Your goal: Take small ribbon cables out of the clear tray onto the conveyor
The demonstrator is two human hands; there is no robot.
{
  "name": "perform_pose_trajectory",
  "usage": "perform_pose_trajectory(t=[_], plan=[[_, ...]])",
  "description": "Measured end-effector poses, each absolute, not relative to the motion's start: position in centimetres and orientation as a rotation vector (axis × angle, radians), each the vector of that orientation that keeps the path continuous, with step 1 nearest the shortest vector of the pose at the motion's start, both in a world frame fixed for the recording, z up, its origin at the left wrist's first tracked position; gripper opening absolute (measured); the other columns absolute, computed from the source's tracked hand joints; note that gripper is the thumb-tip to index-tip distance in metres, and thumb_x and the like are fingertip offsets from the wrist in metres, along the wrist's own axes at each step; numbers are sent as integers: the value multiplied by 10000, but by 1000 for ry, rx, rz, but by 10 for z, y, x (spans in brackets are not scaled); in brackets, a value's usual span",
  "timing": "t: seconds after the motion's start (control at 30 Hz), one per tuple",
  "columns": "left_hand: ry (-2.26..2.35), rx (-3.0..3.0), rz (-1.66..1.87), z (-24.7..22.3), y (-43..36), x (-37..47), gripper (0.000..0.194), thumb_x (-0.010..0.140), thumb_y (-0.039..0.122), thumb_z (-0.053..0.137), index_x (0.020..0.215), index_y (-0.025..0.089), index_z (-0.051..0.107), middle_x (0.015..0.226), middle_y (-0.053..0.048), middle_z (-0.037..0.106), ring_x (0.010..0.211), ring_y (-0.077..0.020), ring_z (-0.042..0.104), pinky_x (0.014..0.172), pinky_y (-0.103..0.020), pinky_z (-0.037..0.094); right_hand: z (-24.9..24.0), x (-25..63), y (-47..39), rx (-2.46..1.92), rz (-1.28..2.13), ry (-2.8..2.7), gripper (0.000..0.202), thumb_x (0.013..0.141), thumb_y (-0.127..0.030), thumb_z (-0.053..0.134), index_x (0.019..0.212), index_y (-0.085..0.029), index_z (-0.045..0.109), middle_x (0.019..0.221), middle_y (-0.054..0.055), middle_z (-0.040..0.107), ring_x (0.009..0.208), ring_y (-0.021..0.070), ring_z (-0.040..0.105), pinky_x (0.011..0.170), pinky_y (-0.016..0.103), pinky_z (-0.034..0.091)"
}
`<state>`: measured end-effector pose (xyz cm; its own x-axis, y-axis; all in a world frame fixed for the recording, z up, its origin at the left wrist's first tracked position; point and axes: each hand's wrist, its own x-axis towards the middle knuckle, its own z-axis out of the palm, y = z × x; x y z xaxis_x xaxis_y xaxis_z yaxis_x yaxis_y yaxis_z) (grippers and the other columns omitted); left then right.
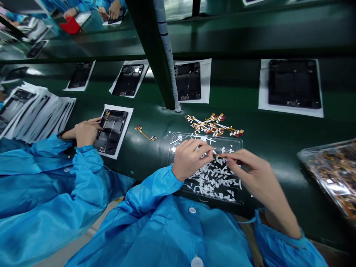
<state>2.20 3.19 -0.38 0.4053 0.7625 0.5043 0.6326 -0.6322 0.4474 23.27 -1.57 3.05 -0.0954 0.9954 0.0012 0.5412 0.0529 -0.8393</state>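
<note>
Nearest us: blue coat [178,237]. Over clear tray [241,144] strewn with white scraps [213,183], we hold small flex cable [221,155]: right hand [254,170], fingers pinched on brown part; left hand [190,155], fingers narrowed at its white end. Right of us, second tray [303,155] heaped with parts. Just past scraps, cable pile [213,128] on green surface [155,159]; lone cable [145,134] left of it. Co-worker's hand [86,133] at dark panel [115,128]. Beyond, more panels [294,83] on white sheets [263,92].

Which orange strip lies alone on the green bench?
The strip between the co-worker's device and the clear tray; beyond the tray, others lie heaped together.
</note>
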Motion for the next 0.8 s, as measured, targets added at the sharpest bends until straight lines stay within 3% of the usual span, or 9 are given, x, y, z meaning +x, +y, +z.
perform_pose_trajectory(t=[0.2, 0.3, 0.4, 0.47, 0.53, 0.7, 0.8], plan=[[1376, 2461, 989, -20, 39, -1, 165, 961, 223, 603, 837, 183, 704, 843, -25, 721, 769, -145, 650, 699, -277, 470, 51, 286, -23, -1602, 893, -1716, 236, 940, -386, 679, 1137, -331, 795, 893, 64, 727, 716, 176, 700, 584, 275, 552], [1353, 2315, 985, -13, 40, -1, 280, 968, 309, 637, 726, 170, 664, 781, -24, 680, 712, -131, 622, 658, -267, 466, 57, 288, -20, -1626, 778, -1804, 480, 893, -479, 730, 1356, -362, 693, 938, 57, 770, 702, 186, 730, 633, 286, 617], [1062, 2016, 969, 4, 38, 11, 170, 948, 330, 689, 875, 180, 721, 908, -42, 703, 803, -135, 651, 703, -261, 524, 60, 271, -10, -1528, 799, -1931, 669, 900, -521, 708, 1525, -367, 526, 919, 29, 774, 693, 191, 743, 680, 308, 660], [824, 1866, 930, 15, 37, 20, 151, 923, 316, 731, 1014, 196, 741, 1016, -58, 721, 898, -147, 674, 774, -275, 563, 62, 257, -4, -1430, 847, -2008, 670, 938, -486, 672, 1561, -339, 475, 884, 16, 768, 677, 176, 739, 659, 285, 658], [721, 1781, 922, 21, 36, 27, 142, 910, 283, 747, 1025, 199, 751, 1016, -58, 735, 915, -151, 682, 806, -291, 574, 62, 247, 1, -1371, 855, -2054, 621, 965, -446, 646, 1549, -305, 491, 864, 15, 767, 665, 169, 736, 646, 277, 650], [925, 1687, 1004, 17, 34, 31, 54, 864, 186, 744, 917, 185, 754, 872, -34, 726, 751, -125, 654, 640, -253, 516, 59, 238, -2, -1381, 658, -2037, 514, 989, -338, 619, 1497, -307, 547, 1026, 36, 794, 857, 228, 777, 797, 389, 654], [968, 1729, 1028, 15, 32, 31, 68, 856, 184, 731, 921, 179, 749, 875, -33, 727, 732, -118, 656, 628, -243, 517, 56, 237, -7, -1399, 552, -2055, 486, 999, -294, 602, 1482, -303, 559, 1089, 42, 793, 916, 241, 777, 782, 386, 643]])
